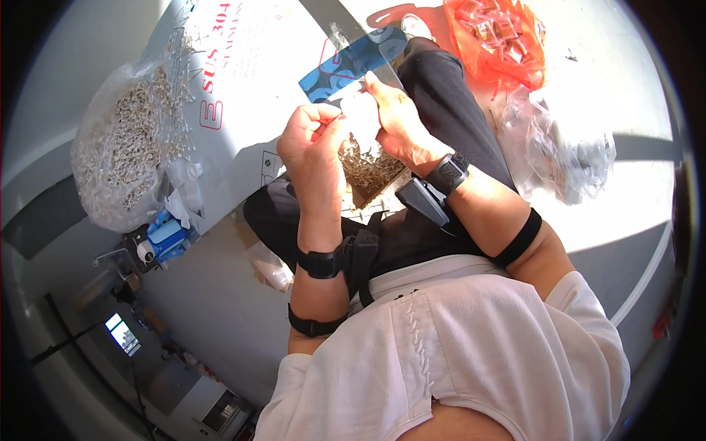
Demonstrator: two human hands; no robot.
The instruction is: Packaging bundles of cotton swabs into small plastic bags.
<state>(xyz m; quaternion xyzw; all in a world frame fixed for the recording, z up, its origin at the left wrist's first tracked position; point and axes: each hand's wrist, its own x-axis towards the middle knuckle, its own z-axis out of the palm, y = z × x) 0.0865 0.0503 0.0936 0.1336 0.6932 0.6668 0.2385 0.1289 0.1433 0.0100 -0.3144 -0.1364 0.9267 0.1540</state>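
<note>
My left hand is closed, thumb and index finger pinched together beside a glaring white piece. Whatever is in that pinch is too small to make out. Opposite it, my right hand curls its fingers around the white piece and a clear plastic packet with a blue patterned band, which slants up beyond the fingertips. Strong sunlight hides where the packet ends and the white piece begins. Below both hands, between my legs, an open brown carton contains many small thin brownish pieces.
At the left, a clear bag of small metal-looking pieces lies by a white board with red print. Right of my leg are an orange-red bag of small packets and crumpled clear bags. A blue item sits below the board.
</note>
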